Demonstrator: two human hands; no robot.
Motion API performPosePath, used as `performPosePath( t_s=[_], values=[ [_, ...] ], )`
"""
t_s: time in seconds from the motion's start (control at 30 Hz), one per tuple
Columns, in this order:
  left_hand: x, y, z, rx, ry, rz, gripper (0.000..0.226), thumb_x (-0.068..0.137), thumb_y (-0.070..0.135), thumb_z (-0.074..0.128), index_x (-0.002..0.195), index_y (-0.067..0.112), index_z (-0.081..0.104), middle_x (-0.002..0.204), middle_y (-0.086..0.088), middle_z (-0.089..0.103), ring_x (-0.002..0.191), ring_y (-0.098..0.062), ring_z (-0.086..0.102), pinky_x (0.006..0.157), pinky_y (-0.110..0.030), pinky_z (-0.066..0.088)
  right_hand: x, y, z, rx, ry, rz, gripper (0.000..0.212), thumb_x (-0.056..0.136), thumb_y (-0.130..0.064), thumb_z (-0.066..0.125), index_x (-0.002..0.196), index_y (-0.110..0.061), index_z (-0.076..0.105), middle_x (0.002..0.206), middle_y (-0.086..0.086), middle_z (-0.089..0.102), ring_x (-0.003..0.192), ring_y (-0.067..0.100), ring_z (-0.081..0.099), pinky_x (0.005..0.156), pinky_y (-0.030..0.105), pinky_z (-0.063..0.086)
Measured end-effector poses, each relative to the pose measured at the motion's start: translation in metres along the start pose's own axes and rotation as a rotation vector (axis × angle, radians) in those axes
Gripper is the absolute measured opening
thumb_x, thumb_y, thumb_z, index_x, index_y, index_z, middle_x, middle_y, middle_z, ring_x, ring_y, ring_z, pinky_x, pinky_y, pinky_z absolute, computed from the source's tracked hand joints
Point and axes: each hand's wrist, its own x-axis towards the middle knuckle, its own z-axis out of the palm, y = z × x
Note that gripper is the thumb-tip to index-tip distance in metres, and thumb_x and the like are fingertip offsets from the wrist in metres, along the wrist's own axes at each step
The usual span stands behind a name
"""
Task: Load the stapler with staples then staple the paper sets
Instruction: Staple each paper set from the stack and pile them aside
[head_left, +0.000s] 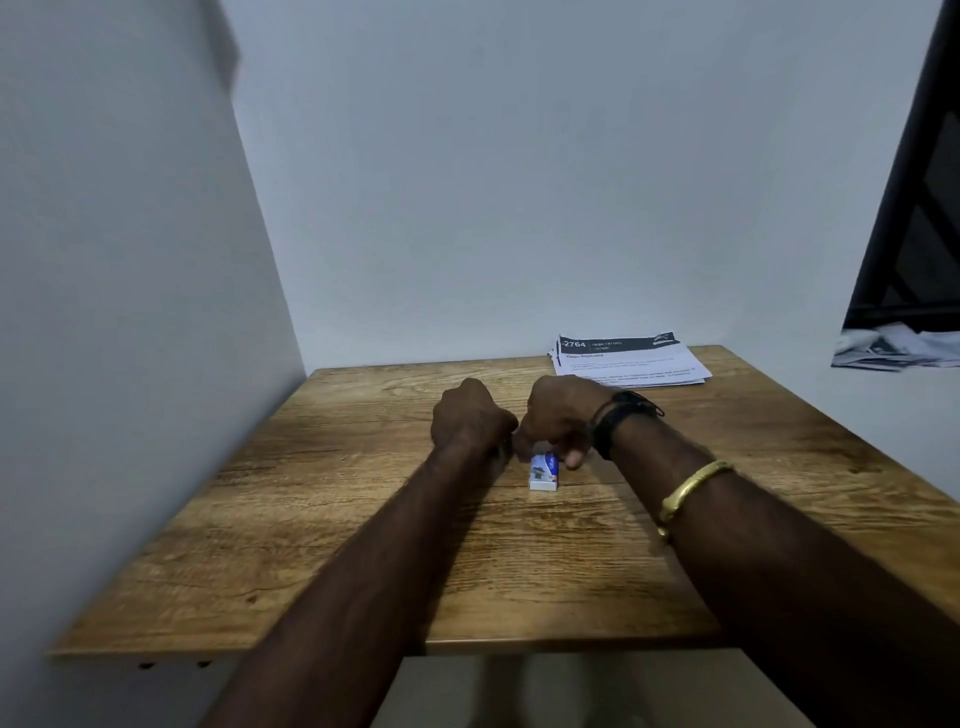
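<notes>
- The person sits at a wooden table (363, 545) and both hands work close together near its middle.
- The left hand (470, 415) is curled into a loose fist with the back turned to the camera; something dark shows just under it, but what it holds cannot be told.
- The right hand (558, 418) is also curled, with the fingertips (574, 460) pointing down, just beside the far end of a small staple box (544, 472). Whether these fingers pinch a strip of staples is hidden.
- The staple box lies flat on the table, directly below the two hands, with its white end toward the person.
- The stapler itself is not clearly seen; probably it is inside the hands, but this is only a guess.
- The paper sets (631, 364) lie in a stack at the far right of the table, well apart from the hands and not yet touched.
- The step in hand seems to be the loading of staples. To do it well, one hand should keep the stapler open and steady while the other slides the strip straight into the channel, legs down.
- The strip breaks easily, so a light grip is better than a hard one.
</notes>
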Motion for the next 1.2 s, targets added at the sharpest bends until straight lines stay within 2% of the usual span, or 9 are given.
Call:
performPosePath(
  t_s=[0.1,0.23,0.33,0.4,0.6,0.73,0.87,1.03,1.2],
  values=[
    [-0.001,0.0,0.0,-0.01,0.014,0.0,0.031,0.077,0.024,0.081,0.103,0.01,0.073,0.107,-0.01,0.075,0.102,-0.027,0.071,0.082,-0.035,0.06,0.003,0.002,0.002,0.013,0.022,-0.001,0.023,0.074,-0.025,0.082,0.077,-0.007,0.068,0.055,0.007,0.07,0.047,0.023,0.069,0.053,0.028,0.058],
    [-0.001,-0.001,0.002,-0.024,0.026,0.007,0.029,0.079,0.022,0.079,0.104,0.009,0.073,0.108,-0.012,0.074,0.103,-0.029,0.07,0.087,-0.04,0.06,0.008,0.004,0.005,0.011,0.073,-0.002,0.02,0.071,-0.026,0.082,0.072,-0.01,0.069,0.051,0.004,0.071,0.048,0.02,0.07,0.062,0.033,0.064],
    [0.001,-0.002,0.006,-0.048,0.057,0.017,0.031,0.08,0.022,0.08,0.108,0.01,0.073,0.112,-0.012,0.073,0.106,-0.029,0.069,0.085,-0.036,0.058,0.016,0.003,0.007,0.02,0.217,-0.021,0.023,0.069,-0.028,0.081,0.074,-0.012,0.064,0.072,0.005,0.074,0.068,0.023,0.074,0.063,0.03,0.062],
    [0.002,-0.001,0.008,-0.059,0.087,0.034,0.03,0.082,0.023,0.079,0.108,0.01,0.073,0.114,-0.012,0.073,0.107,-0.03,0.068,0.082,-0.033,0.054,0.022,0.003,0.008,0.021,0.338,-0.039,0.025,0.07,-0.028,0.078,0.079,-0.014,0.061,0.085,0.007,0.068,0.086,0.027,0.07,0.064,0.028,0.052],
    [0.009,0.006,0.014,-0.077,0.169,0.042,0.027,0.084,0.018,0.072,0.111,0.015,0.072,0.114,-0.009,0.073,0.108,-0.029,0.067,0.079,-0.03,0.048,0.042,0.007,0.007,0.075,0.564,-0.076,0.015,0.08,-0.01,0.066,0.078,-0.015,0.052,0.101,0.015,0.072,0.1,0.035,0.069,0.072,0.032,0.051],
    [0.019,0.012,0.02,-0.077,0.161,0.05,0.031,0.084,0.019,0.07,0.115,0.016,0.071,0.116,-0.008,0.072,0.111,-0.029,0.066,0.082,-0.031,0.05,0.055,0.012,0.007,0.067,0.574,-0.06,0.007,0.084,-0.008,0.064,0.089,-0.012,0.063,0.108,0.017,0.071,0.105,0.037,0.067,0.079,0.035,0.054],
    [0.026,0.017,0.028,-0.065,0.15,0.049,0.028,0.084,0.019,0.072,0.111,0.015,0.071,0.114,-0.009,0.072,0.11,-0.029,0.066,0.083,-0.033,0.052,0.067,0.019,0.01,0.062,0.583,-0.053,0.016,0.086,-0.007,0.062,0.101,-0.006,0.067,0.113,0.017,0.068,0.108,0.036,0.066,0.082,0.036,0.054],
    [0.028,0.022,0.038,-0.051,0.147,0.063,0.031,0.081,0.03,0.077,0.106,0.012,0.072,0.109,-0.01,0.073,0.104,-0.028,0.068,0.082,-0.034,0.056,0.074,0.025,0.016,0.069,0.575,-0.052,0.016,0.089,-0.013,0.064,0.103,-0.008,0.069,0.111,0.018,0.07,0.107,0.037,0.066,0.082,0.035,0.053],
    [0.026,0.023,0.04,-0.038,0.144,0.078,0.031,0.082,0.033,0.072,0.103,0.011,0.073,0.108,-0.009,0.072,0.103,-0.029,0.067,0.081,-0.035,0.056,0.075,0.025,0.019,0.082,0.573,-0.059,0.018,0.091,-0.008,0.057,0.104,-0.006,0.069,0.111,0.019,0.069,0.106,0.039,0.066,0.079,0.035,0.052]
  ],
)
